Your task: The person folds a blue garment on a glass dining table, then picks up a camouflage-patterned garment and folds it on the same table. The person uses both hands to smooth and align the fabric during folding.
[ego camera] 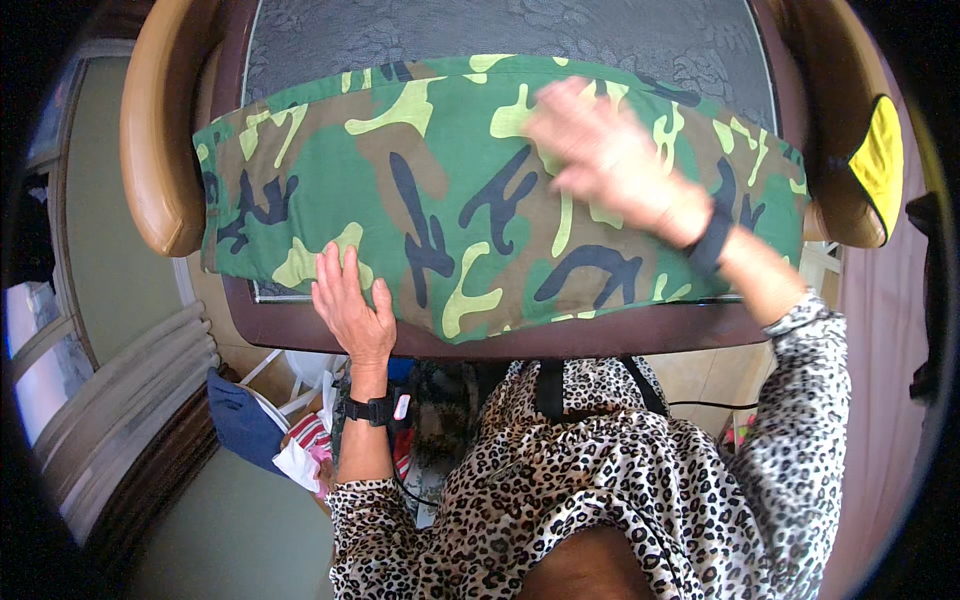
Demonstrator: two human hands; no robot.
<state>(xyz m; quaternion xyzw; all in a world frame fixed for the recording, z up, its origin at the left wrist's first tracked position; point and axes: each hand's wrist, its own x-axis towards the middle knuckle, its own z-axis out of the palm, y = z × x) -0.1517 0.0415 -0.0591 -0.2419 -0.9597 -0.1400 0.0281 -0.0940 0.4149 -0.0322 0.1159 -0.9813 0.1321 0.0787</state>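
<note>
A camouflage-print cloth [487,202] in green, brown, black and lime lies spread across the table in front of me, folded or doubled along its far edge. My left hand [350,307] rests palm down on its near left part, fingers slightly apart. Over the right half of the cloth is my right hand [600,150], blurred by motion, with its fingers extended. Whether that palm touches the fabric, I cannot tell. Neither hand grips anything. The near edge of the cloth dips to a point at the table's front rim.
The table [315,330] has a dark brown rim and a dark patterned top [510,26]. Tan curved armrests [161,150] flank it; a yellow cloth [879,169] hangs on the right one. Below left are a blue cloth [244,424] and other fabrics. A black cable [712,405] runs at right.
</note>
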